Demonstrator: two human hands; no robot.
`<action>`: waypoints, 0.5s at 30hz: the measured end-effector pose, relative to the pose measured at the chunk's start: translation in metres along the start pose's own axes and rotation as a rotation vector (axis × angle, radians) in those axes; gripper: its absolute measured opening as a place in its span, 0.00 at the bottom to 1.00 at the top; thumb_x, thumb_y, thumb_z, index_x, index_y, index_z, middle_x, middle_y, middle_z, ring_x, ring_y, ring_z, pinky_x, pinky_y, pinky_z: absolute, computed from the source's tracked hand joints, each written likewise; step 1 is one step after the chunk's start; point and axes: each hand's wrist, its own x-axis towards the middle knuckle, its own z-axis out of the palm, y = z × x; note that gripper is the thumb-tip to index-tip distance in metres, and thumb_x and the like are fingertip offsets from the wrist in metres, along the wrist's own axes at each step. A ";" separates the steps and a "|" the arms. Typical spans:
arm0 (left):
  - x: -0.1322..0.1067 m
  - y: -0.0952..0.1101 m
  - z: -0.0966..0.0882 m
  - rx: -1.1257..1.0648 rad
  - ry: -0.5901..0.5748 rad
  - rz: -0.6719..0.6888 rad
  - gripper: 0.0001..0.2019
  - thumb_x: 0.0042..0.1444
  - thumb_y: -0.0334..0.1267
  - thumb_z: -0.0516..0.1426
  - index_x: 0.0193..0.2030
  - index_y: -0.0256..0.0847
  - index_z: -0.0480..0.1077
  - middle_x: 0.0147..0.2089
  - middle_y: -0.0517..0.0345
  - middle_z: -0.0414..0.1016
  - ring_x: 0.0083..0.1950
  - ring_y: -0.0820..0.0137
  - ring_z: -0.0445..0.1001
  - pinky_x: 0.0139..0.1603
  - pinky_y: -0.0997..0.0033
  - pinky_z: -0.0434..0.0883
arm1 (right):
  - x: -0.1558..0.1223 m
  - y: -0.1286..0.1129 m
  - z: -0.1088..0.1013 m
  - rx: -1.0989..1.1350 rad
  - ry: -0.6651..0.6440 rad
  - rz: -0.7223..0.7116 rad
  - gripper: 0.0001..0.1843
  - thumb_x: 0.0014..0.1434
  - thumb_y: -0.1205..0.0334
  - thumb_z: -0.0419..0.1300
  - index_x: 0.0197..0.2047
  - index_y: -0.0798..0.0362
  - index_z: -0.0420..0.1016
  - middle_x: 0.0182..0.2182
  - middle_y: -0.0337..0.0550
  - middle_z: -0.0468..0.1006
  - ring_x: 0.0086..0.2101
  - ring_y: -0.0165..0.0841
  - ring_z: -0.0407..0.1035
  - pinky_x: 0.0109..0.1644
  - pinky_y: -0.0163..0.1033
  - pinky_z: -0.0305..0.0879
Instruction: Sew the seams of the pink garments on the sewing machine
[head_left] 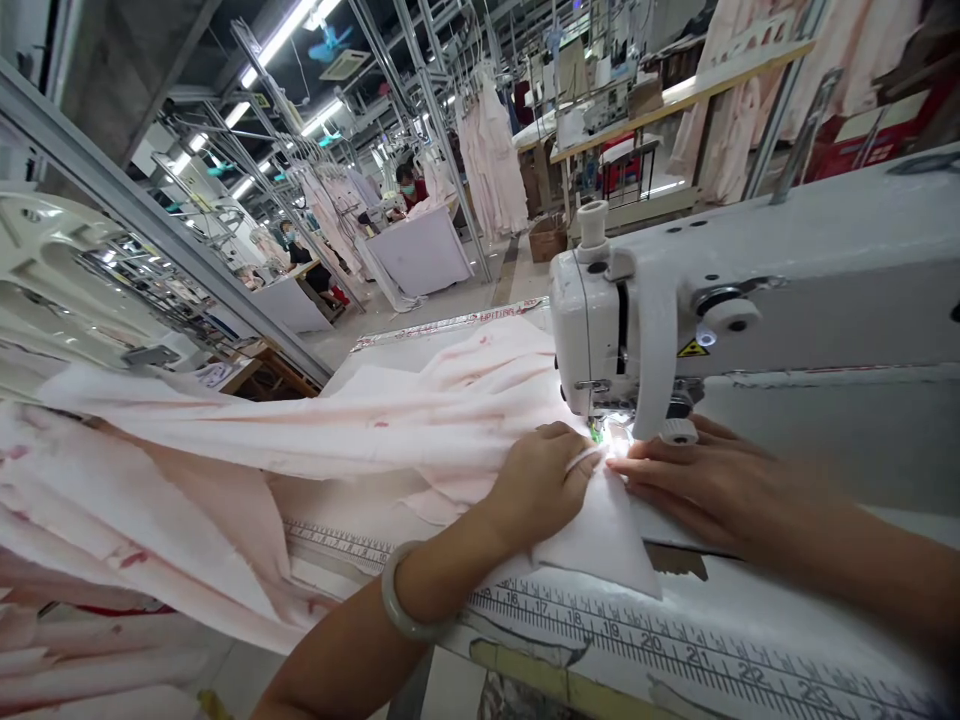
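A pale pink fabric (360, 425) with small red marks stretches from the left across the machine table. At the lit needle area of a white sewing machine (600, 330), my left hand (536, 480) is closed on a folded edge of this fabric, and a bangle circles that wrist. My right hand (690, 480) lies with fingers stretched out, its fingertips touching the fabric just right of the presser foot. The needle itself is lost in the bright light. Below my hands a corner of the fabric (600, 535) hangs toward the front edge.
A printed ruler strip (600, 625) runs along the table's front edge. More pink fabric (97, 660) is heaped at lower left. Further back are hanging garments (491, 150), a worker (411, 188) at another machine, and a wooden-edged bench (675, 105).
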 end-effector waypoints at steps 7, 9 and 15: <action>-0.006 0.003 0.006 0.467 0.014 0.281 0.08 0.74 0.27 0.57 0.46 0.39 0.78 0.50 0.49 0.82 0.54 0.60 0.79 0.58 0.60 0.77 | 0.003 -0.005 -0.003 0.021 -0.004 -0.012 0.23 0.84 0.58 0.48 0.47 0.43 0.85 0.43 0.39 0.88 0.40 0.40 0.79 0.51 0.50 0.67; -0.009 0.005 0.006 0.574 -0.029 0.363 0.09 0.76 0.26 0.56 0.47 0.38 0.78 0.51 0.49 0.82 0.54 0.60 0.79 0.59 0.59 0.77 | 0.004 -0.005 -0.004 0.030 -0.005 -0.003 0.23 0.84 0.58 0.48 0.45 0.44 0.85 0.42 0.39 0.88 0.38 0.39 0.78 0.52 0.50 0.66; -0.016 0.011 0.009 0.628 -0.089 0.348 0.09 0.76 0.26 0.56 0.55 0.33 0.78 0.52 0.47 0.82 0.54 0.60 0.81 0.60 0.60 0.79 | 0.002 -0.006 -0.003 0.063 -0.011 0.087 0.17 0.82 0.57 0.52 0.53 0.43 0.83 0.41 0.40 0.88 0.39 0.42 0.78 0.58 0.53 0.68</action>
